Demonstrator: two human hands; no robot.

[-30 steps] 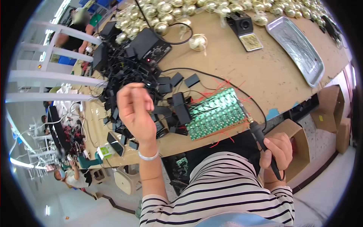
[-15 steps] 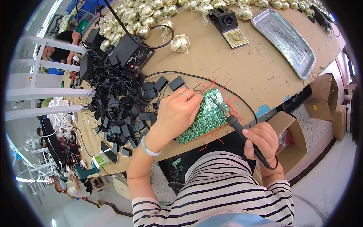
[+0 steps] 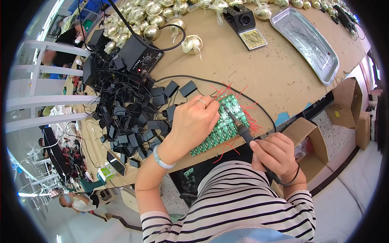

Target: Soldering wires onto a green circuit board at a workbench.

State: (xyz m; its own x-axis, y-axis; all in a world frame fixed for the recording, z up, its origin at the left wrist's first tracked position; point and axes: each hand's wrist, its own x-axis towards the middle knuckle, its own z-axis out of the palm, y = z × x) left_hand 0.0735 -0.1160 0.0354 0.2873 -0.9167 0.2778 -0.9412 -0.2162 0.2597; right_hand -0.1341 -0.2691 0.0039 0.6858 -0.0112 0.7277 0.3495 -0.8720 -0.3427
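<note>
A panel of green circuit boards (image 3: 214, 137) lies at the table's near edge, with thin red wires (image 3: 253, 125) sticking out along its sides. My right hand (image 3: 277, 154) is closed round the black handle of a soldering iron (image 3: 244, 133). The iron's tip points up and left, at the upper part of the panel. Resting over the panel's left side, my left hand (image 3: 192, 123) has its fingers pinched together close to the tip. Whatever sits between those fingertips is hidden.
Left of the panel is a heap of black plastic boxes with leads (image 3: 133, 117). Behind it stands a soldering station (image 3: 142, 58). Farther back are gold round parts (image 3: 156, 20), an iron stand with a sponge tray (image 3: 253, 38) and a metal tray (image 3: 304, 44). Cardboard boxes (image 3: 310, 141) stand at right.
The soldering iron's tip has shifted slightly left along the panel, and my right hand has moved a little left and nearer to me. My left hand has edged slightly right.
</note>
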